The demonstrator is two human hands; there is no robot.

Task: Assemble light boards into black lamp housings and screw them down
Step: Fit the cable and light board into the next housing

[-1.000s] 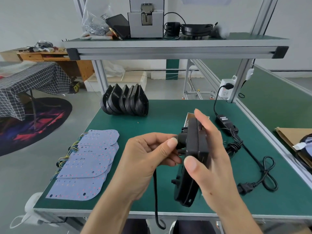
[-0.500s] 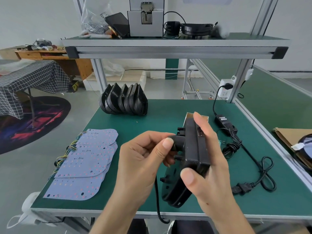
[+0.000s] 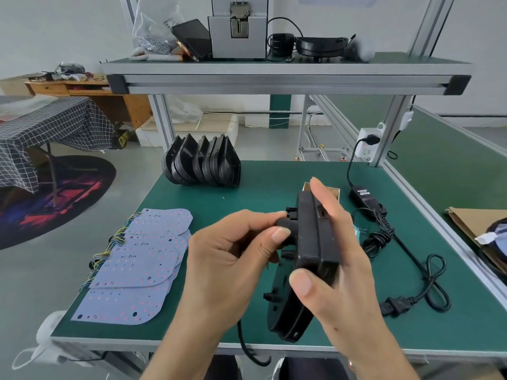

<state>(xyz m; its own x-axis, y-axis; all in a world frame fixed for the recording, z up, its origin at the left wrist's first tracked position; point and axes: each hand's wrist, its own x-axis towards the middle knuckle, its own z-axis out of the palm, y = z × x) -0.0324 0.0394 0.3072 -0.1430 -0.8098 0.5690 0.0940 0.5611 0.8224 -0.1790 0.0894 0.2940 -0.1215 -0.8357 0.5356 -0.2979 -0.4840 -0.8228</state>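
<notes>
- Lamp housing (image 3: 312, 242) — black moulded plastic, matte, rounded at its lower end; held on edge above the green bench (image 3: 274, 193), lower centre of the frame.
- Right hand (image 3: 337, 259) — thumb and fingers curled round the housing's boxy rear section, clamping it.
- Left hand (image 3: 233, 259) — thumb and forefinger pinching a small black fitting on the housing's left side; a black cable (image 3: 247, 344) hangs below the bench edge, its link to the fitting hidden.
- Light boards (image 3: 137, 259) — thin pale sheets, rounded corners, dotted with small red and orange points, coloured wires at their left edges; overlapped in a fan at lower left, untouched.
- Spare housings (image 3: 203, 163) — glossy black shells, leaning in a row, centre of the frame near the far bench edge.
- Power adapter (image 3: 365, 197) with coiled lead, right of the hands.
- Risk, judged: the housing is gripped in mid-air on a narrow edge — a twist at the fitting could slip it from the right hand onto the bench.
- Risk, judged: the hanging cable may snag the bench edge and tug the fitting.
</notes>
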